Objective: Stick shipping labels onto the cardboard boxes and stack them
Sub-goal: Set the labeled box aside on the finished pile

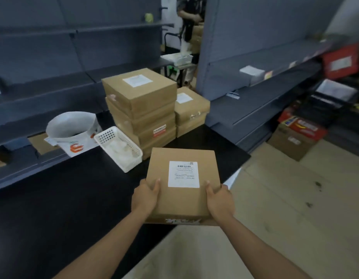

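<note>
At the near edge of the black surface [74, 198], seen from the head view, a labelled cardboard box [182, 198] is held between both hands. The left hand [145, 196] is clamped on its left side, thumb laid on the top face; the right hand [219, 200] is clamped likewise on the right side. A white shipping label [183, 174] is already stuck flat on the lid, so the labelling step for this box is judged done and the stacking step is in hand.

Two stacks are seen beyond it: a tall stack [142, 111] and, just beside it to the right, a lower stack [191, 111], both topped with labels. The lower stack is judged the easier target; a lift over its top edge and a square set-down would be called for.

Open room is limited on the left by a white basket [119, 148], which lies just beside the tall stack, and by a white bag [72, 129] behind it. On the right, the surface's corner is near, and the box already overhangs the front edge, with floor [285, 198] below.
</note>
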A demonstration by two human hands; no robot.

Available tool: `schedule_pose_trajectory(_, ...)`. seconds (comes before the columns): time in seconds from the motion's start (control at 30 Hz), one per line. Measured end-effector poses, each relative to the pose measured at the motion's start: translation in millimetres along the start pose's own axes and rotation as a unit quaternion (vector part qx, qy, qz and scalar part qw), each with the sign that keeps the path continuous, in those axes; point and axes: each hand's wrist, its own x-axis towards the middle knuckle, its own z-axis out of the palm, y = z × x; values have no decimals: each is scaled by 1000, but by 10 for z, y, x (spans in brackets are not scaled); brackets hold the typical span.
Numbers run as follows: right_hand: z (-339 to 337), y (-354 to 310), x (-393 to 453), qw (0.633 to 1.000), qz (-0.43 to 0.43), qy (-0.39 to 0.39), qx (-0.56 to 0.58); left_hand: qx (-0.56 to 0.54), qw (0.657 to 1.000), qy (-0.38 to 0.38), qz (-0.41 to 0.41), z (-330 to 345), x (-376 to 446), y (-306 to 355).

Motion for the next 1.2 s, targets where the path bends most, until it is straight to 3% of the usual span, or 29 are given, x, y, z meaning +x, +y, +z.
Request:
schedule_pose_trajectory(0.23, -1191, 1040, 346, 987, 128, 94, 10, 31, 990, -101, 88, 1249, -381, 1055)
schedule_pose_trajectory(0.5, -1740, 1592, 766, 971, 186, 138, 49, 61, 977, -143, 148, 1958, -472, 1807)
schedule_pose_trajectory(0.83, -1785, 1196, 2062, 982, 146, 112, 41, 44, 985, -118, 119, 2343, 507, 2431)
schedule_pose_trajectory(1.2, -1571, 188, 3498, 997, 32, 29, 59, -3, 999, -24, 39, 2148, 1615, 2931)
